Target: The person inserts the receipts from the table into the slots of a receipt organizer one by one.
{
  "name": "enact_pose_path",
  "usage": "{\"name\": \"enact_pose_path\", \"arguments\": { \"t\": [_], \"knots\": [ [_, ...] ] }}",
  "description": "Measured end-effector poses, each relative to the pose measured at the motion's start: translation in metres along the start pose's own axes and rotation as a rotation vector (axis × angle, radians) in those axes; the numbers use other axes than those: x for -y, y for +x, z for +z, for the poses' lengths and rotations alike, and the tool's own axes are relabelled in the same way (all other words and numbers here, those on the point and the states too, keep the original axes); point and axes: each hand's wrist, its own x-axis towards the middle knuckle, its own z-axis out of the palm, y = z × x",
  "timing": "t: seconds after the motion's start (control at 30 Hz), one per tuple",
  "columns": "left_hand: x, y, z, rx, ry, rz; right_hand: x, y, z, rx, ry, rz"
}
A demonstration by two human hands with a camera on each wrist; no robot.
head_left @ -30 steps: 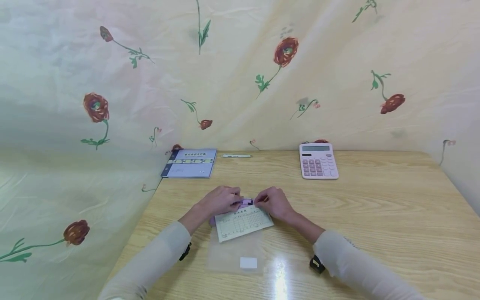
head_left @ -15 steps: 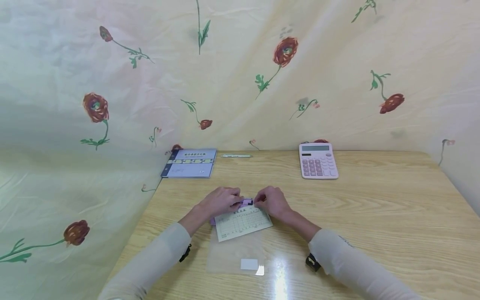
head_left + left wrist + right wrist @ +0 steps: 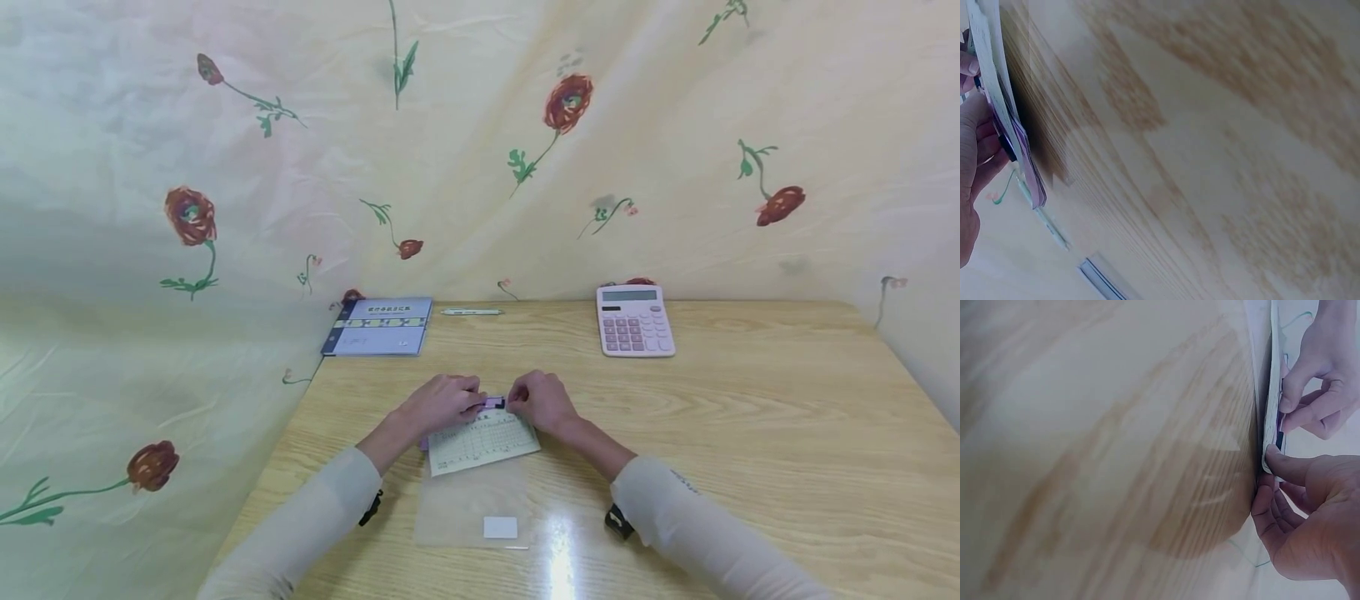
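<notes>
A pale paper form [image 3: 486, 443] printed with a table lies at a slant over a purple board [image 3: 424, 444], whose edge shows at the left. At the board's top is a purple and black clip-like part [image 3: 495, 402]. My left hand [image 3: 447, 401] grips the board's top, its fingers curled beside that part. My right hand [image 3: 542, 402] pinches the form's upper right corner; thumb and fingertips meet at this edge in the right wrist view. From the side, the left wrist view shows the board's purple layers [image 3: 1034, 181] behind the paper. Both hands cover much of the top edge.
Under the form, a clear plastic sleeve [image 3: 450, 517] with a white label [image 3: 500, 527] lies on the wooden table [image 3: 750, 433]. Farther back are a blue notebook [image 3: 381, 327], a pen [image 3: 472, 312] and a pink calculator [image 3: 636, 322]. A floral cloth [image 3: 465, 150] hangs behind.
The paper form has shifted slightly up and left, its lower edge nearer the hands. My right forearm has drawn in a little to the left; my left hand stays almost still.
</notes>
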Motion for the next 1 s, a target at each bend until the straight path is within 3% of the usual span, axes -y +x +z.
{"name": "enact_pose_path", "arguments": {
  "t": [0.2, 0.47, 0.8, 1.0],
  "knots": [
    [-0.0011, 0.0002, -0.0002, -0.037, 0.005, 0.015, -0.0008, 0.0001, 0.0031, -0.018, 0.001, 0.014],
    [-0.0023, 0.0006, -0.0019, -0.013, 0.003, 0.0, -0.001, -0.0028, 0.0056, -0.057, 0.014, 0.006],
    [-0.0024, -0.0005, 0.0015, -0.066, -0.033, 0.013, 0.0004, -0.003, 0.0089, -0.085, 0.028, 0.07],
    [-0.0029, 0.0003, 0.0008, -0.042, -0.065, -0.015, 0.004, -0.0037, 0.0033, -0.059, 0.055, 0.113]
  ]
}}
